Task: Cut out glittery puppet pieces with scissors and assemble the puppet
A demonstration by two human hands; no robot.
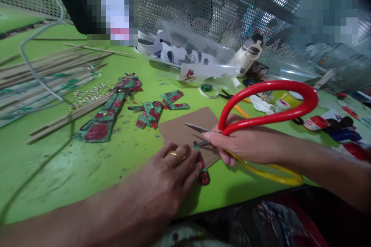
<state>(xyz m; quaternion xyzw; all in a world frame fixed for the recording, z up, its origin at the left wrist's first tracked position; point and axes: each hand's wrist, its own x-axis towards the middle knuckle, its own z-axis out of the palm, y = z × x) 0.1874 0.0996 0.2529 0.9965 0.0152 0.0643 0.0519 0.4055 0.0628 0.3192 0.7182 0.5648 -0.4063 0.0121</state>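
Observation:
My right hand [234,142] holds large scissors [269,102] with one red and one yellow handle loop. Their blades are parted, and the lower blade's tip reaches the upper end of a small painted strip [203,171]. This strip is dark green and red with a rounded, dotted lower end. Beside it my left hand [176,173], with a gold ring, has its fingers curled and pressed down, gripping the strip against a brown cardboard piece [185,123]; the fingertips are partly hidden. Similar painted pieces [150,112] lie overlapped beyond the cardboard.
A long painted figure [107,119] lies at left, near thin wooden sticks [69,115] and gold beads [89,92]. A white cable [43,81] crosses the left side. Behind are plastic-wrapped sheets [185,52], a glue bottle [246,56] and orange-handled pliers [239,108]. A perforated metal screen [174,0] backs the green table.

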